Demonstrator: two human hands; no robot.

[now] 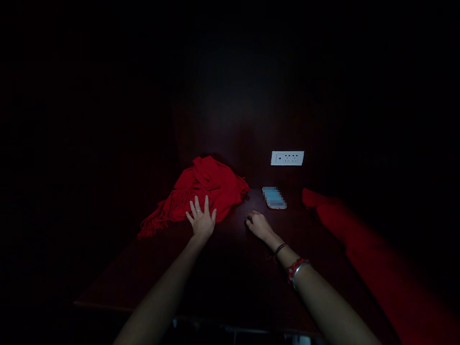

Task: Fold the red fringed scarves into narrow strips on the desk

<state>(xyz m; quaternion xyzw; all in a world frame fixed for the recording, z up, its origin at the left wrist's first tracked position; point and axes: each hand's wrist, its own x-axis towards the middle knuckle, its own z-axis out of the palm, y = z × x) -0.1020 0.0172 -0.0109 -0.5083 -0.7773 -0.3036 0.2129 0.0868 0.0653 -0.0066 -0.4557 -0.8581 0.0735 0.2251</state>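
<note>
A red fringed scarf (pixel 219 184) lies bunched on the dark table (pixel 223 268), its tassels trailing out to the left and right. My left hand (pixel 201 221) is open at the scarf's near edge, fingers spread wide and a ring on one of them. Whether the palm presses on the cloth or hovers just above it, I cannot tell. To the right of the scarf, my right hand (pixel 258 224) is low over the tabletop with its fingers curled together. Something small and dark may be at its fingertips, too dim to name. Bracelets circle the right wrist.
Beyond my right hand lies a phone (pixel 274 197) with a blurred, lit screen. A white socket panel (pixel 287 158) is on the dark wall behind. Another long red cloth (pixel 362 239) runs along the table's right side. The surroundings are very dark.
</note>
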